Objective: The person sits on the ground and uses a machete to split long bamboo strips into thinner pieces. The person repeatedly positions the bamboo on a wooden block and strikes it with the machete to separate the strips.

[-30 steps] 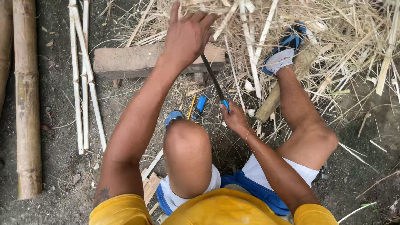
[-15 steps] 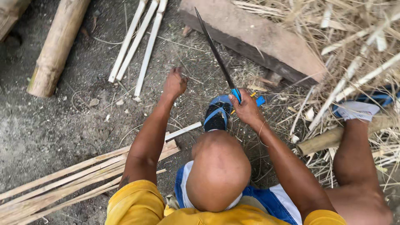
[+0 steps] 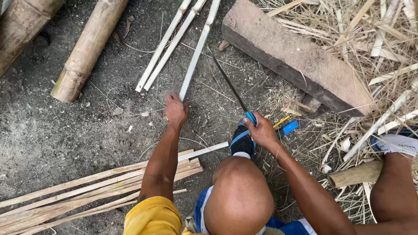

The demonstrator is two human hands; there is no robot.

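My left hand (image 3: 176, 109) grips the near end of a pale split bamboo strip (image 3: 198, 48) that lies on the dirt and points away from me. My right hand (image 3: 262, 130) holds a long dark-bladed knife (image 3: 227, 80) by its blue handle, with the blade pointing up and to the left over the ground. Two more pale strips (image 3: 167, 41) lie just left of the gripped one. My bent knee (image 3: 238, 196) is between my arms.
A thick wooden block (image 3: 300, 56) lies at upper right, with dry bamboo shavings (image 3: 374, 39) behind it. Two bamboo poles (image 3: 89, 48) lie at upper left. A bundle of thin strips (image 3: 87, 191) lies at lower left. A short wooden stick (image 3: 355, 174) rests by my right leg.
The view has swung left. My left hand has reached forward and closed on the end of a pale strip. My right hand still holds the knife.
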